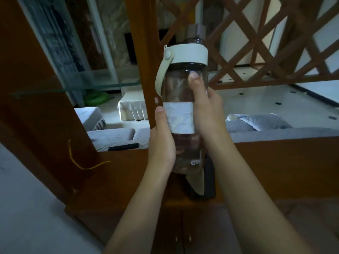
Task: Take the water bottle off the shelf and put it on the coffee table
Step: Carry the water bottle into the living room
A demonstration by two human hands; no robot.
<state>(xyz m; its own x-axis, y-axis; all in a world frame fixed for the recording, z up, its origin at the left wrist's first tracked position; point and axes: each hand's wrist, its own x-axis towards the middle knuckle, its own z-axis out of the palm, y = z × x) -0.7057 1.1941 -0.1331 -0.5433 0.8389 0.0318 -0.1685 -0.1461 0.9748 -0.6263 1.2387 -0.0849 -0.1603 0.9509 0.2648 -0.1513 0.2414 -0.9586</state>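
Note:
The water bottle (183,99) is clear, with a white collar, a grey cap, a cream carry strap on its left side and a white label band round its middle. It is upright in the air, lifted above the wooden shelf ledge (113,173). My left hand (162,138) grips its lower left side, thumb on the label. My right hand (205,109) wraps its right side, thumb pressed on the clear wall above the label. The coffee table is not identifiable in this view.
A wooden post (141,70) stands just behind the bottle's left side. A wooden lattice screen (275,39) fills the upper right. A glass shelf (73,85) juts out at left. Beyond the ledge are white-covered seats (113,134), a grey sofa back (275,132) and tiled floor.

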